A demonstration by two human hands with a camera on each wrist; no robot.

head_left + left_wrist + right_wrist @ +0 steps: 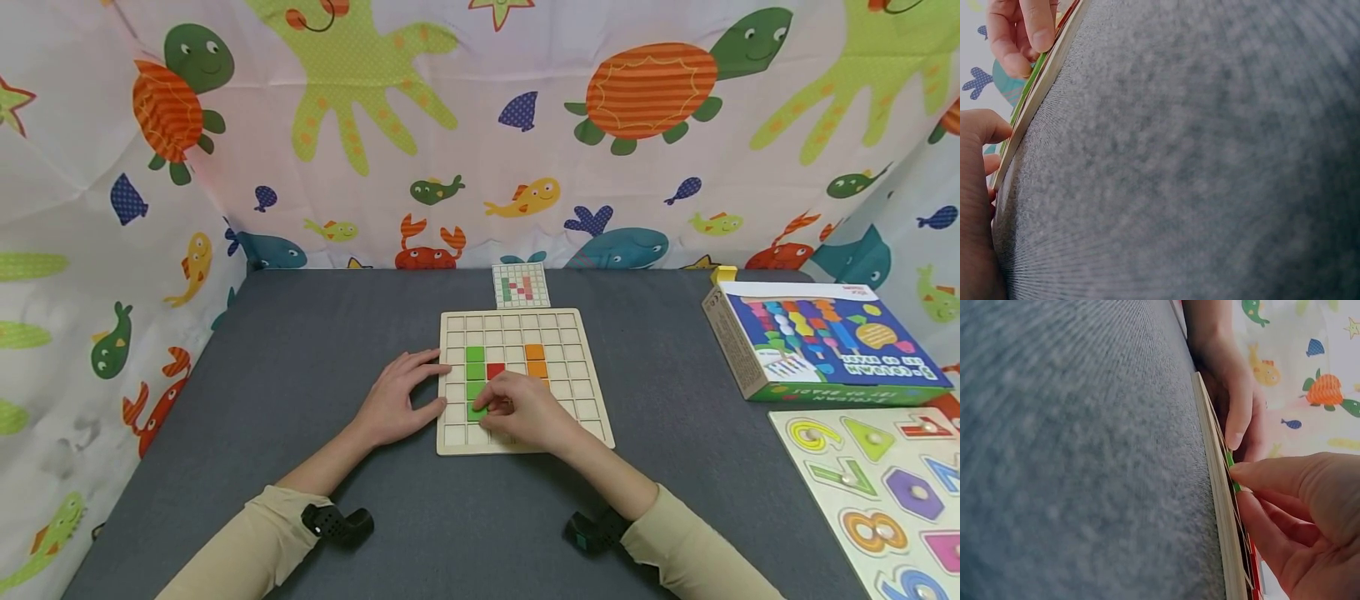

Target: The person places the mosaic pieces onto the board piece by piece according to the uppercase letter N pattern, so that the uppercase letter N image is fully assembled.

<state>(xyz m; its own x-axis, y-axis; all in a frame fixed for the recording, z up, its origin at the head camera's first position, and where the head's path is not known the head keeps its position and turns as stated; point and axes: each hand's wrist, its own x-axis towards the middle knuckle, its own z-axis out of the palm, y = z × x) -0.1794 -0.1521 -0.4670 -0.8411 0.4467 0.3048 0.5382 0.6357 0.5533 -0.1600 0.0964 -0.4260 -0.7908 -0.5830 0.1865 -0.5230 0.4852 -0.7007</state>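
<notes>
A wooden grid board (557, 326) lies flat on the grey table. My left hand (397, 398) rests at the board's left edge, fingers and thumb extended against it. With thumb and fingertips, my right hand (529, 410) pinches a small green square tile (474, 413) at the lower left of the grid; in the right wrist view the green tile (1236, 487) shows at the fingertips. More green tiles (475, 355) stand in a column above it. One red tile (495, 370) and orange tiles (535, 353) lie farther right, partly covered by my right hand.
A small pattern card (521, 287) stands behind the board. To the right are a blue-topped game box (832, 333) and a puzzle board of numbers and shapes (810, 462). A printed cloth (465, 108) hangs behind the table.
</notes>
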